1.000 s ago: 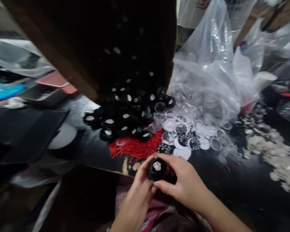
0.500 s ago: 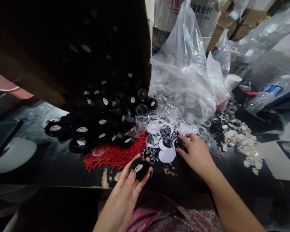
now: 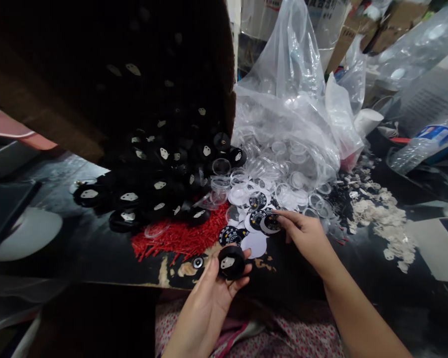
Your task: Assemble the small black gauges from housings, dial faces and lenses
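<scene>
My left hand (image 3: 211, 298) is closed around a round black case (image 3: 236, 254), which has a pale plate with small holes on its face. To its right, my right hand (image 3: 309, 238) pinches the edge of a black printed dial disc (image 3: 271, 223) between thumb and fingers. That disc is just over a loose pile of other black dials (image 3: 229, 235) and white discs (image 3: 254, 245). Left of the pile lies a heap of thin red pieces (image 3: 186, 233). Behind it are clear plastic rings (image 3: 221, 183).
A large cardboard box (image 3: 74, 132) opens toward me, with many black cases (image 3: 129, 197) spilling out. Beside it slumps a clear plastic bag (image 3: 294, 114) of rings. Small off-white parts (image 3: 381, 219) are heaped at right, near a plastic bottle (image 3: 429, 141). A small ring-shaped part (image 3: 197, 262) lies near the front edge.
My left hand has shifted right with the black case, uncovering the small ring-shaped part. My right hand has drawn back slightly, and the dial it pinches shows more fully.
</scene>
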